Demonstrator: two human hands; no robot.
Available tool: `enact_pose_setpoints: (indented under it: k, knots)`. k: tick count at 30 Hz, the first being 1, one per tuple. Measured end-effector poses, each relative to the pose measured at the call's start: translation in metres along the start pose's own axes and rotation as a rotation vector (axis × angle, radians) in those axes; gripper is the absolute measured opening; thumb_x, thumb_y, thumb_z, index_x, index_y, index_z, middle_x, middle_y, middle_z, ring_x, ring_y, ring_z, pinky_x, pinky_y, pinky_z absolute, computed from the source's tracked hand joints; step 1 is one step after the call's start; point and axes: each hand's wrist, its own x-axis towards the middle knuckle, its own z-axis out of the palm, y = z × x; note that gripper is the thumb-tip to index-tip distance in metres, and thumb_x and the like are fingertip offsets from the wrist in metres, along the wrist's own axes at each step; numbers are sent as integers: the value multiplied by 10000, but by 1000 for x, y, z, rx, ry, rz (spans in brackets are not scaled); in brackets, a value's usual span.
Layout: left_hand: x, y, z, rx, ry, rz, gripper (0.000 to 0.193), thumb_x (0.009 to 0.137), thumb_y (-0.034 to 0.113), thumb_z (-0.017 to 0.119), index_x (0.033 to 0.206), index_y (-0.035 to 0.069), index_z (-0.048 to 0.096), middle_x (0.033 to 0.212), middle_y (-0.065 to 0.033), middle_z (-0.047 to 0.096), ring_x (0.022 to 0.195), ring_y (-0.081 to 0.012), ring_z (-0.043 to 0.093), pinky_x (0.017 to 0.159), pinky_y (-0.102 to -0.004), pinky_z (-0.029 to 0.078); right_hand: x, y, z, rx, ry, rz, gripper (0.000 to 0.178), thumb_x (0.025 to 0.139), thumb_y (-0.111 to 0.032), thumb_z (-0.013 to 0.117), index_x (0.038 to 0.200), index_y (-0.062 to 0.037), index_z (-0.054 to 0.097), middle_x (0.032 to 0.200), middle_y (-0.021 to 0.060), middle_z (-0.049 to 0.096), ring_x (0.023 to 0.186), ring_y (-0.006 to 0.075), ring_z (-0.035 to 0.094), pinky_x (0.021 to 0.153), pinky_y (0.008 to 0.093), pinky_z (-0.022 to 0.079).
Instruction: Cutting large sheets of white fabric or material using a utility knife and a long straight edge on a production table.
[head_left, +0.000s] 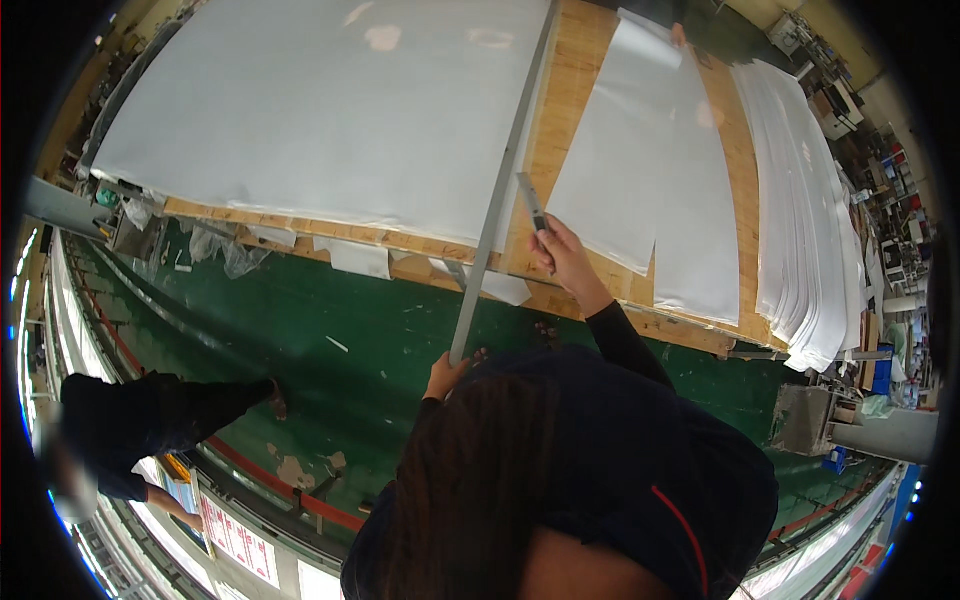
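My left hand (447, 376) is closed on the near end of a long grey metal straightedge (497, 200), beyond the near edge of the table. The straightedge runs away from me along the right edge of a large white sheet (320, 110). In my right hand (572, 265), fingers wrapped round it, is a utility knife (533, 203), its blade pointing away from me just right of the straightedge. Whether the tip touches the table cannot be made out. To the right lie narrower white sheets (640, 150) on the wooden table top (553, 130).
Another person's hand (680, 36) shows at the far edge of the narrower sheets. A fanned stack of white sheets (805, 215) hangs over the table's right end. A co-worker (150, 425) bends over printed sheets (238, 540) at lower left. The floor (330, 370) is green.
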Motion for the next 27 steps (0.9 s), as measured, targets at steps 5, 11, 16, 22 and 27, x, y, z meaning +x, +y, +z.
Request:
enact_pose_setpoints:
  k: [5, 11, 16, 22, 27]
  knots:
    - [-2, 7, -22, 69, 114, 22, 412, 714, 345, 620, 886, -23, 552, 693, -180, 610, 619, -289, 625, 573, -388, 478, -5, 32, 2, 30, 121, 69, 232, 912, -142, 377, 1107, -41, 450, 709, 20, 469, 501, 33, 355, 407, 159, 294]
    - [16, -21, -90, 43, 231, 51, 394, 721, 361, 605, 884, 5, 561, 659, -164, 605, 593, -296, 617, 555, -395, 478, 39, 151, -37, -556, 149, 250, 250, 879, -216, 419, 980, -1, 498, 908, 119, 563, 590, 137, 531, 491, 276, 420]
    - [43, -48, -140, 401, 337, -52, 484, 735, 411, 590, 1026, 32, 512, 932, -202, 587, 884, -366, 560, 725, -446, 454, 77, 182, -17, -1471, -286, 169, 322, 831, -227, 411, 1031, 13, 488, 1387, 185, 192, 1000, 359, 512, 859, 420, 402]
    - [69, -43, -188, 524, 354, -69, 495, 760, 419, 569, 1078, 57, 454, 970, -197, 568, 903, -372, 550, 730, -467, 440, 73, 192, -21, -1513, -183, 242, 303, 806, -205, 423, 988, 26, 496, 1397, 151, 191, 912, 345, 556, 787, 426, 439]
    - [82, -54, -223, 565, 371, -95, 475, 770, 405, 565, 1062, 51, 442, 973, -204, 560, 896, -376, 550, 729, -465, 442, 63, 187, -11, -1481, -126, 230, 248, 794, -170, 435, 943, 18, 496, 1406, 100, 194, 857, 329, 567, 736, 438, 445]
